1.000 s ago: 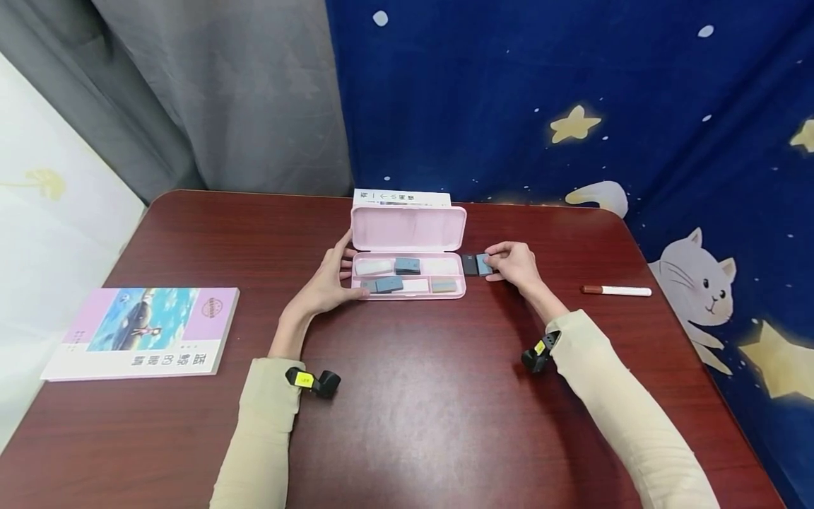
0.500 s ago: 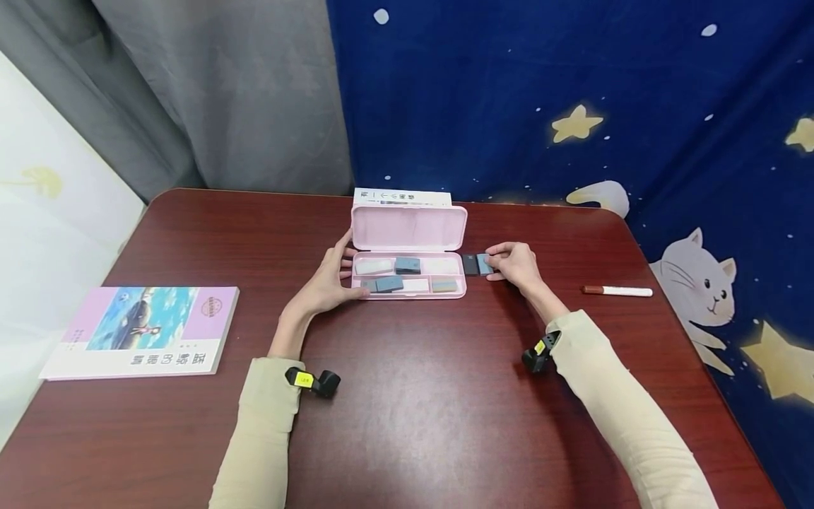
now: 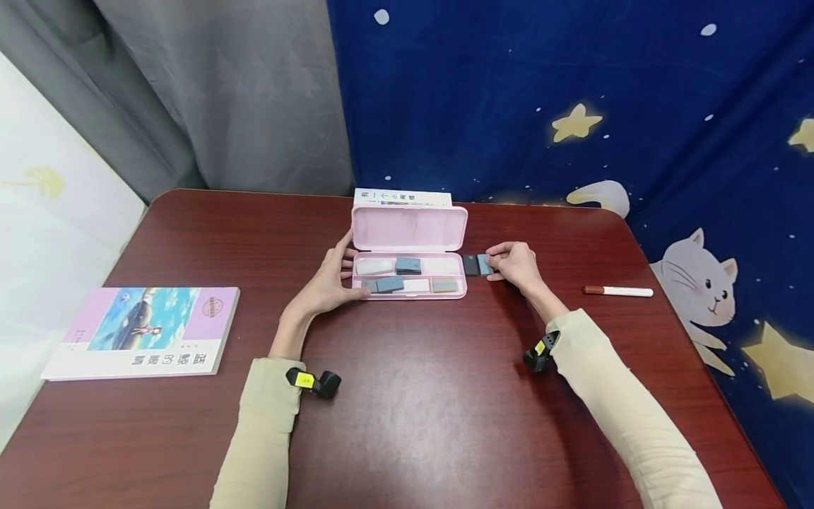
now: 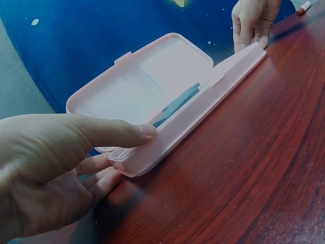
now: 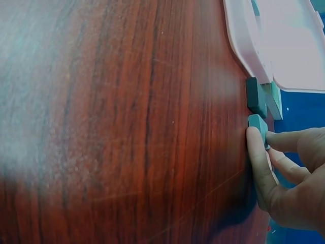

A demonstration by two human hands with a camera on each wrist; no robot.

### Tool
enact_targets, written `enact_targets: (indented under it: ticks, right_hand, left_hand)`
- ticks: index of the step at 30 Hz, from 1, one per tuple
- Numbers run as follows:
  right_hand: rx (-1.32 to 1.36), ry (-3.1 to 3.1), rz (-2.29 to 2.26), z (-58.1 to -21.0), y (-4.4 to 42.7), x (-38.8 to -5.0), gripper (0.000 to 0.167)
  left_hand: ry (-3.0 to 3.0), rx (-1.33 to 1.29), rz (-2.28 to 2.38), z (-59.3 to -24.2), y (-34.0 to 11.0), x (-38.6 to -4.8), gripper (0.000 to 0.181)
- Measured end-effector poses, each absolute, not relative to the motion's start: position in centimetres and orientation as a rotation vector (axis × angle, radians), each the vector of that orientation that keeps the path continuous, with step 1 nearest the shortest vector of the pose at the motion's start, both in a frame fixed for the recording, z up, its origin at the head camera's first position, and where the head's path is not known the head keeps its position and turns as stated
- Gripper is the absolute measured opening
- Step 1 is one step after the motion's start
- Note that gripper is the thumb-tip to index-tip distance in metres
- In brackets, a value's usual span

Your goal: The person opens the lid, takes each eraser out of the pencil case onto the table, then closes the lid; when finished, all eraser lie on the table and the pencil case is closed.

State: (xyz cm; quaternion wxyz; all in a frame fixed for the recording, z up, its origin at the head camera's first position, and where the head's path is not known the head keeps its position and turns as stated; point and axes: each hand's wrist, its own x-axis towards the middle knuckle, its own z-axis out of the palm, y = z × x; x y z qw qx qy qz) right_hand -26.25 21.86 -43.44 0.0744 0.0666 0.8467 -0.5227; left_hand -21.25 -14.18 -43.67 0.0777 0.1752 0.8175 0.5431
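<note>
An open pink pencil case (image 3: 409, 276) stands on the table with its lid up. Several white, blue-grey and yellowish eraser-like blocks lie in its compartments. My left hand (image 3: 324, 283) holds the case's left end; in the left wrist view the thumb (image 4: 127, 133) lies on the front rim and other fingers are at the end wall. My right hand (image 3: 515, 265) pinches a blue-grey eraser (image 5: 258, 123) on the table, right of the case. Between that eraser and the case lies a dark eraser (image 3: 470, 265). Fingers partly cover the pinched eraser.
Behind the lid is a white box-like thing with printed characters (image 3: 402, 197). A book (image 3: 143, 332) lies at the left of the table, and a brown-capped white marker (image 3: 617, 290) at the right. Curtains (image 3: 445, 106) hang beyond the back edge.
</note>
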Motion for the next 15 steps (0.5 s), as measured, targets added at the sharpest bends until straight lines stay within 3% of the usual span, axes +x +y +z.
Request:
enact_targets:
  ticks: [5, 12, 15]
  right_hand:
    - [0.196, 2.558, -1.549, -43.5, 21.8, -26.3, 0.021]
    - [0.184, 2.619, -1.467, -43.3, 21.6, -26.4, 0.02]
    - [0.174, 2.634, -1.45, -43.4, 21.7, -26.5, 0.019]
  left_hand:
    - [2.472, 0.533, 1.613, -45.3, -14.5, -22.0, 0.116]
    - [2.429, 0.523, 1.634, -41.8, -13.9, -20.4, 0.109]
    - [2.424, 0.525, 1.658, -43.1, -14.2, -21.0, 0.112]
